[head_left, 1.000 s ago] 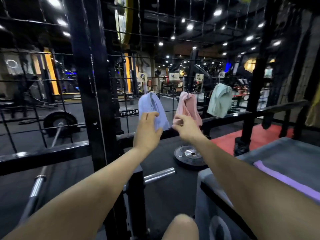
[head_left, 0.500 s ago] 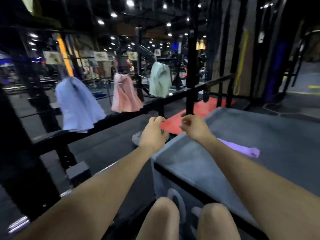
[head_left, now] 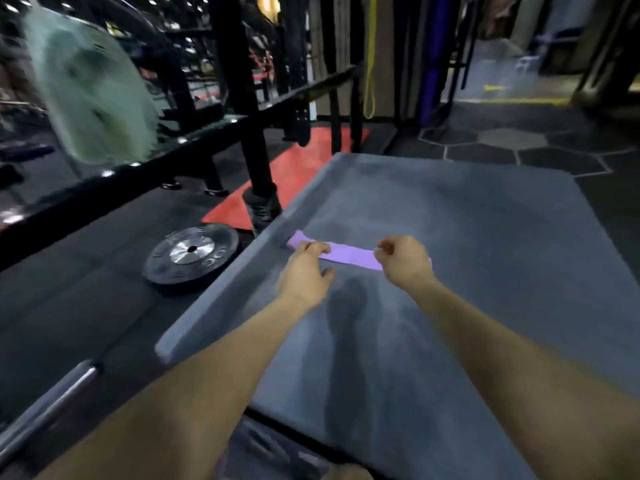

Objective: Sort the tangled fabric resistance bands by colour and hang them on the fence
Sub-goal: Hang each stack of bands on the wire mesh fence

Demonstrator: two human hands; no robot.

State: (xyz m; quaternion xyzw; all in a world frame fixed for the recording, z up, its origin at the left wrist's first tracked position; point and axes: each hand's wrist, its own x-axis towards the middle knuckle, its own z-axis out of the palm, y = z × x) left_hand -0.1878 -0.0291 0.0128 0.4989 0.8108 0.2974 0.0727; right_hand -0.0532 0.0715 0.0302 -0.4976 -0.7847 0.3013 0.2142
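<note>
Hands reach the purple band [head_left: 349,253] lying flat on the grey platform [head_left: 485,271]. Left hand [head_left: 304,271] touches it with curled fingers; right hand [head_left: 403,261] loosely curled over its other end, grip unclear

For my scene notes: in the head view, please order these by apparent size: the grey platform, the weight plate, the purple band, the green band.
1. grey platform
2. green band, though blurred and near the camera, so unsure
3. weight plate
4. purple band, partly covered by both hands

Two bare forearms, left hand [head_left: 304,275] and right hand [head_left: 403,261] ungloved, no sleeves in view
</note>
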